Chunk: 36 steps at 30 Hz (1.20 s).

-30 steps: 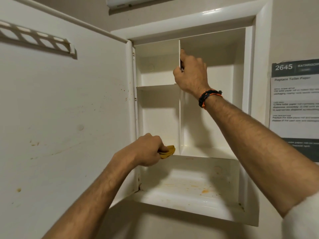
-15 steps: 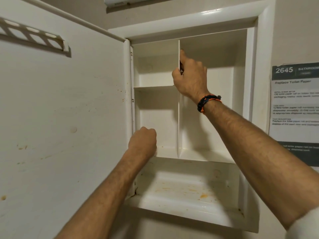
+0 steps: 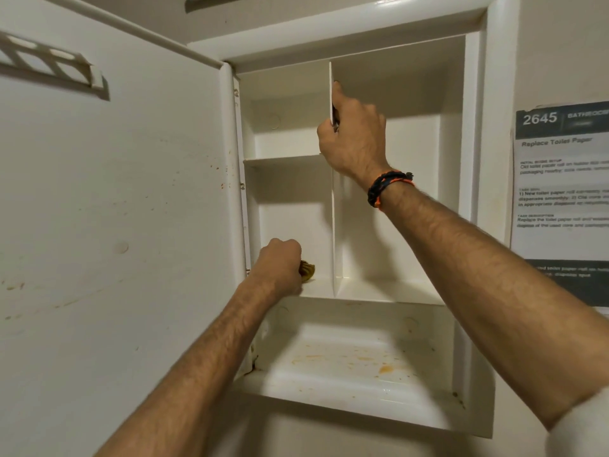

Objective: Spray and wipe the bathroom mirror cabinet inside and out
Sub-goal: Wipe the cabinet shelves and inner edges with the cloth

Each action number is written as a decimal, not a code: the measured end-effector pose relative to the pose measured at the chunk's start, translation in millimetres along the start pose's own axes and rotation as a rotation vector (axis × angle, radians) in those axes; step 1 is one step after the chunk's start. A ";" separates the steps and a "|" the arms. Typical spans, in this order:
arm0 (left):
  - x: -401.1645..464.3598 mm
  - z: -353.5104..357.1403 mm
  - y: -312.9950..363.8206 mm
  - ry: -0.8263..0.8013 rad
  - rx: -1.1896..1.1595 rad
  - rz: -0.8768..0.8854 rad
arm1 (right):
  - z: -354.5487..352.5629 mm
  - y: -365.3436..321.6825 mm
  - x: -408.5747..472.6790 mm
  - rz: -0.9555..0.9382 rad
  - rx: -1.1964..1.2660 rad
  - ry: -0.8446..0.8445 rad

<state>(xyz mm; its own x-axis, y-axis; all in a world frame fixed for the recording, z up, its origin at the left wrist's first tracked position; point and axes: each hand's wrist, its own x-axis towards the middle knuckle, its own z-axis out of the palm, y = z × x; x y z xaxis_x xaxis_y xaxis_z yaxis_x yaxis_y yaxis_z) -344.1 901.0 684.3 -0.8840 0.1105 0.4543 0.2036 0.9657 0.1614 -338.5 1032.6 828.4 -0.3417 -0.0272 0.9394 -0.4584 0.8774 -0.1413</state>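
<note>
From the head view, the left hand (image 3: 280,267) is clenched round a crumpled yellow cloth (image 3: 307,271), pressing it onto the middle shelf of the white recessed metal cabinet (image 3: 474,159), left compartment. Half a second ago the cloth was hidden behind the fist; now a corner shows again on the fist's right side, so the wiping stroke appears to be running along this shelf. Above and to the right, the right hand (image 3: 354,133) grasps the thin white vertical divider (image 3: 333,225), unchanged. Below the left hand, orange stains (image 3: 384,369) on the bottom shelf look unwiped.
</note>
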 end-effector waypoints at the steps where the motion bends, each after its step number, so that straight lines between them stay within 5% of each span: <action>1: -0.2 2.4 3.2 0.003 -0.057 0.011 | 0.3 -0.2 -0.2 0.001 -0.004 0.003; 8: -9.5 3.4 14.2 -0.016 -0.345 0.180 | -1.3 -0.7 -1.4 0.001 -0.008 0.006; 13: -6.8 2.9 10.2 -0.006 -0.014 0.257 | -4.0 0.1 -1.1 -0.008 0.000 -0.019; 25: -10.9 -5.5 -6.2 0.002 0.450 0.099 | -10.3 0.3 -0.7 0.000 -0.002 -0.074; 36: -33.0 -7.3 16.2 0.022 0.101 0.122 | -2.6 0.0 -3.6 0.007 -0.027 -0.046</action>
<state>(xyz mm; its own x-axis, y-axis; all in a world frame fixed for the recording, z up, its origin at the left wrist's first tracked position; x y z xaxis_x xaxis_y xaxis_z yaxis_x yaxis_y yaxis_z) -308.6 911.2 678.3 -0.8454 0.2246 0.4847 0.2648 0.9642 0.0152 -335.1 1034.0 825.9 -0.3821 -0.0427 0.9231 -0.4339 0.8902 -0.1384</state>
